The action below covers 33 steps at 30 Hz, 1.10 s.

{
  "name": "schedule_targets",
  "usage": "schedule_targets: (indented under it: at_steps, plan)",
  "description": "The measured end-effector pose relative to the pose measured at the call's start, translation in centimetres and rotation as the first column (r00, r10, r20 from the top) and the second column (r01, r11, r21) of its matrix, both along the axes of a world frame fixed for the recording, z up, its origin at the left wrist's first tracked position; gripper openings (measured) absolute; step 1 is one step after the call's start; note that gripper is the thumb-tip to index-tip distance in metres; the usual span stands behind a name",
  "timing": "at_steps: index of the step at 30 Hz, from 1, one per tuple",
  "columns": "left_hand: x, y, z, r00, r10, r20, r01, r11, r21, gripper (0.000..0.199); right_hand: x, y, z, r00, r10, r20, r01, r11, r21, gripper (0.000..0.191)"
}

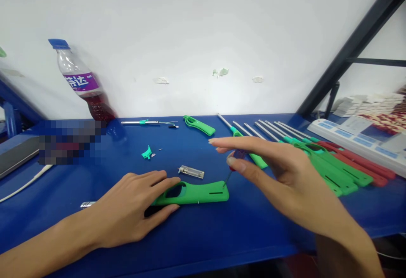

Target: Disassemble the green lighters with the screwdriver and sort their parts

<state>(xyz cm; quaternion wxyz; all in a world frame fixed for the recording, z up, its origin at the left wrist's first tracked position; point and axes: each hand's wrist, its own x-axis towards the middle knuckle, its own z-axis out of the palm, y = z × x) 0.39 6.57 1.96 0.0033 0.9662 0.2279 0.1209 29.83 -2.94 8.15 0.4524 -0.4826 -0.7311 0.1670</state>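
Note:
A green long-nosed gas lighter (203, 192) lies flat on the blue table. My left hand (133, 208) rests over its trigger end, thumb on the near side and fingers on the far side, gripping it. The lighter's metal tube pokes out left of that hand. My right hand (279, 172) holds a small screwdriver (237, 156) by its dark handle between thumb and fingers. The thin shaft slants down, its tip at the lighter's right end near the slot. Just behind the lighter are a clear fuel tank (192, 172) and a teal trigger (147, 152).
Farther back lie a metal tube assembly (149, 122) and a green handle shell (199, 125). Several green and red lighters (336, 163) are lined up at the right, beside a white power strip (358, 142). A drink bottle (83, 81) leans against the wall at the left.

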Motion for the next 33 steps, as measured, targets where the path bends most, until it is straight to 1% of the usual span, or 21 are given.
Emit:
schedule_targets:
  at_steps: [2, 4, 7, 9, 11, 15, 17, 19, 22, 24, 28, 30, 31, 33]
  plan:
    - [-0.02, 0.0, -0.02, 1.0, 0.0, -0.005, 0.0, 1.0, 0.001, 0.036, -0.07, 0.12, -0.02, 1.0, 0.01, 0.02, -0.011, 0.999, 0.034, 0.028]
    - [-0.01, 0.03, -0.06, 1.0, -0.001, -0.011, 0.001, 1.0, 0.0, 0.037, -0.06, 0.17, 0.04, 0.999, -0.016, 0.049, 0.012, 0.998, 0.068, 0.024]
    - [0.05, 0.08, -0.1, 1.0, -0.001, -0.02, 0.001, 1.0, -0.004, 0.037, 0.13, 0.06, 0.12, 0.997, -0.042, 0.071, 0.036, 0.995, 0.093, 0.028]
    - [0.09, 0.08, -0.07, 1.0, -0.002, -0.021, 0.001, 1.0, -0.003, 0.037, 0.25, -0.04, 0.12, 0.999, -0.014, 0.046, 0.01, 0.997, 0.08, 0.03]
    - [0.14, 0.07, -0.01, 1.0, -0.004, -0.018, 0.004, 1.0, -0.002, 0.036, 0.25, -0.03, 0.07, 1.0, 0.007, 0.011, -0.008, 0.998, 0.058, 0.029]
    - [0.21, 0.07, 0.11, 1.0, -0.006, -0.009, 0.006, 1.0, 0.003, 0.035, 0.09, 0.25, -0.02, 1.0, 0.027, -0.008, -0.026, 0.998, 0.058, 0.016]
    - [0.2, 0.1, 0.11, 1.0, -0.011, -0.004, 0.011, 1.0, 0.007, 0.036, 0.07, 0.29, -0.02, 1.0, 0.031, 0.004, -0.031, 0.997, 0.069, 0.014]
    - [0.16, 0.11, 0.08, 1.0, -0.012, -0.001, 0.012, 1.0, 0.008, 0.036, 0.1, 0.19, 0.0, 0.999, 0.025, 0.025, -0.027, 0.997, 0.077, 0.019]
    - [0.08, 0.09, 0.04, 1.0, -0.005, 0.001, 0.005, 1.0, -0.001, 0.036, 0.1, -0.04, 0.01, 1.0, 0.013, 0.021, -0.014, 0.998, 0.054, 0.033]
    - [0.07, 0.06, 0.04, 1.0, -0.003, 0.005, 0.003, 1.0, -0.007, 0.035, -0.02, -0.08, -0.03, 1.0, -0.004, 0.002, 0.004, 1.0, 0.02, 0.035]
    - [0.14, 0.08, 0.06, 1.0, -0.007, 0.015, 0.007, 1.0, -0.006, 0.035, -0.36, 0.11, -0.13, 0.999, 0.029, 0.012, -0.029, 0.998, -0.053, 0.018]
    - [0.15, 0.13, 0.05, 1.0, -0.011, 0.018, 0.011, 1.0, 0.0, 0.035, -0.45, 0.15, -0.15, 0.999, 0.04, 0.015, -0.039, 0.997, -0.063, 0.015]
    - [0.14, 0.15, 0.05, 1.0, -0.014, 0.018, 0.014, 1.0, 0.002, 0.035, -0.45, 0.13, -0.15, 0.999, 0.026, 0.022, -0.025, 0.998, -0.05, 0.016]
    - [0.12, 0.18, 0.05, 1.0, -0.015, 0.01, 0.015, 1.0, 0.001, 0.036, -0.33, 0.05, -0.11, 0.997, -0.047, 0.059, 0.047, 0.999, -0.001, 0.021]
